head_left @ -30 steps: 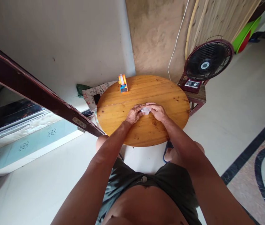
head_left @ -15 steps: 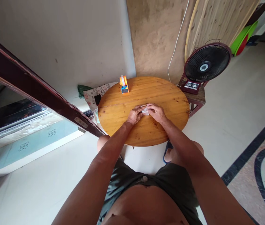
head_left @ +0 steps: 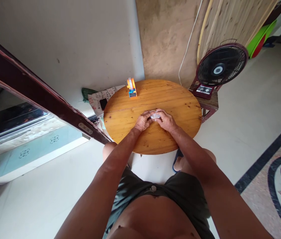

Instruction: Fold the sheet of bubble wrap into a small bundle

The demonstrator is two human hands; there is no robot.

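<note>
My left hand (head_left: pixel 143 120) and my right hand (head_left: pixel 165 120) meet over the middle of a round wooden table (head_left: pixel 180 99). Both have their fingers curled and pinched round a small whitish object (head_left: pixel 155 116) held between them, just above the tabletop. Most of that object is hidden by my fingers, so I cannot make out what it is. At the table's far left edge stands a small block model (head_left: pixel 131 88) in orange, white and blue, well away from both hands.
A dark red fan (head_left: pixel 221 64) stands on a low stool (head_left: pixel 208 101) to the right of the table. A dark wooden door (head_left: pixel 43 99) edge juts in from the left. Printed papers (head_left: pixel 100 98) lie on the floor behind the table. Wooden boards (head_left: pixel 230 20) lean against the wall.
My fingers have closed tighter round the whitish object, which shows less than a second ago. The hands stay at the same spot on the table; the view shifted slightly.
</note>
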